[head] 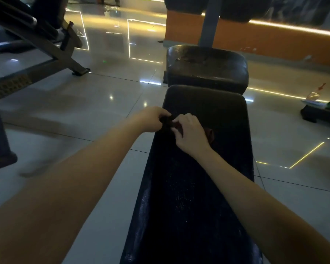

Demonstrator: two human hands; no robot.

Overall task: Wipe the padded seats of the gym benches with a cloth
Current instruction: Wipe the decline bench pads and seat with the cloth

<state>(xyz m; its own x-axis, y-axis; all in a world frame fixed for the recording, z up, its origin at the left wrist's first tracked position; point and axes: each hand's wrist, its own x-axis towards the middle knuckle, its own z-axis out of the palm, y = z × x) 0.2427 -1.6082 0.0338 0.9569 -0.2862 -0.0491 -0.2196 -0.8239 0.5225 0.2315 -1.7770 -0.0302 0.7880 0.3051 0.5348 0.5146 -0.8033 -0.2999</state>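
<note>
Presently: long bench pad [189, 197] nearest, cloth bunched over its far half.
Above the pad, the left hand [152, 119] and right hand [189, 134] meet, fingers curled and pinching a small dark cloth [167, 121] between them. Likely risks: so tight a wad may slip from the fingertips or wipe only a narrow strip, missing the dim pad's edges; the worn-looking seat pad [206, 67] beyond could snag it.
</note>
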